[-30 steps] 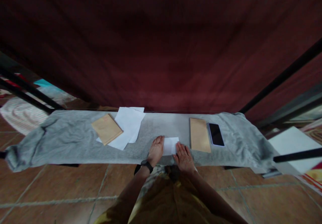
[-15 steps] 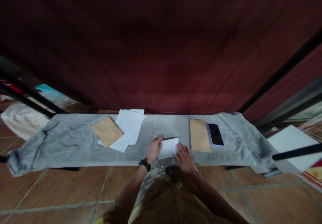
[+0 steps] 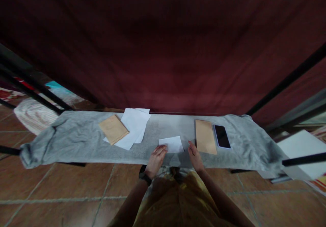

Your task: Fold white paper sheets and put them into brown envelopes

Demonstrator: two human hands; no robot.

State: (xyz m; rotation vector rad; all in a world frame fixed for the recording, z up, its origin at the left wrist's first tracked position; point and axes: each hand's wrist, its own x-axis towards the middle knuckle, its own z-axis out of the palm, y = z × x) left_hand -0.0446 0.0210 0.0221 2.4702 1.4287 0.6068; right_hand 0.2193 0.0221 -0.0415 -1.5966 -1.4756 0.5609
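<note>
The left hand (image 3: pixel 156 157) rests on the near left corner of the small white paper (image 3: pixel 175 144); I can't tell whether it pinches. The right hand (image 3: pixel 195 155) is empty and unclenched, apart from the paper, near a brown envelope (image 3: pixel 206 137). With that end unpressed, the paper could skew – the soft grey cloth (image 3: pixel 76 142) gives beneath it. A tug on the cloth might shift the loose white sheets (image 3: pixel 136 123) at the desk's (image 3: pixel 175 123) far edge. Around it: dark red curtain (image 3: pixel 178 57), tiled floor (image 3: pixel 76 186).
</note>
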